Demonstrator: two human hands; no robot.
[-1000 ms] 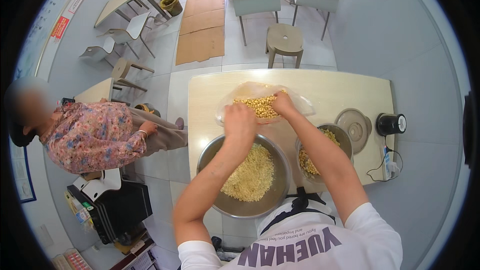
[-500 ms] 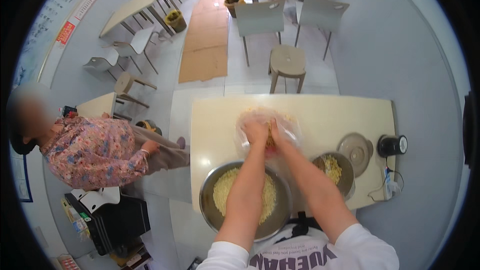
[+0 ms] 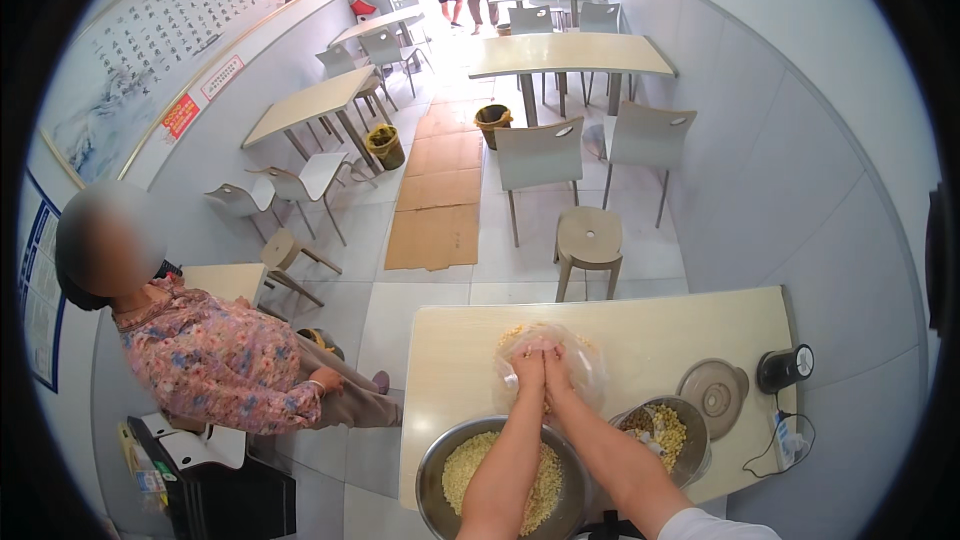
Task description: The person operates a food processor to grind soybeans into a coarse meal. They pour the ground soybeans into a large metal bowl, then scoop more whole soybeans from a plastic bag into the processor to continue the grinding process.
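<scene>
My left hand (image 3: pixel 527 368) and my right hand (image 3: pixel 557 368) are side by side over a clear plastic bag (image 3: pixel 588 365) on the cream table (image 3: pixel 680 325). Their fingers look curled and pressed together, and what lies between them is hidden. Small yellow bits show around the bag's far rim. Under my left forearm sits a wide steel bowl (image 3: pixel 428 485) holding pale yellow grains (image 3: pixel 468 462). To the right of my right forearm is a metal pot (image 3: pixel 697 455) with yellow and brown pieces (image 3: pixel 668 432) and a whitish thing inside.
A round grey-brown lid (image 3: pixel 712 398) lies beside the pot. A black cylindrical device (image 3: pixel 784 369) and a white power strip (image 3: pixel 790 440) are at the table's right edge. A person in a floral top (image 3: pixel 215 355) stands at left. Beyond are a stool (image 3: pixel 589 235), chairs, tables and flattened cardboard (image 3: pixel 432 235).
The view has tilted up, showing more of the room and two people at the far doorway. My hands have come closer together; the brownish clump between them no longer shows.
</scene>
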